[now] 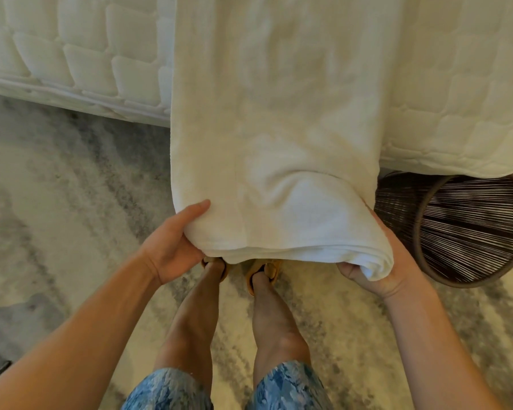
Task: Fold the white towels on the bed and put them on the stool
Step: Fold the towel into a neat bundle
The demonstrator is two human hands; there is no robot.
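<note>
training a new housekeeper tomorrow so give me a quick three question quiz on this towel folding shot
1. True or false: the left grip and the right grip both hold the thick white terry towel.
2. The round woven stool with dark cords stands: A) left of the towel B) right of the towel C) on top of the bed.
3. Fill in: the towel's far part lies on the quilted white ___.

Key: 1 true; 2 B; 3 mattress.

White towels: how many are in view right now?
1. The white towel runs down off the mattress, its folded near end gripped by the left hand and right hand. More may lie out of frame on the bed.
</note>
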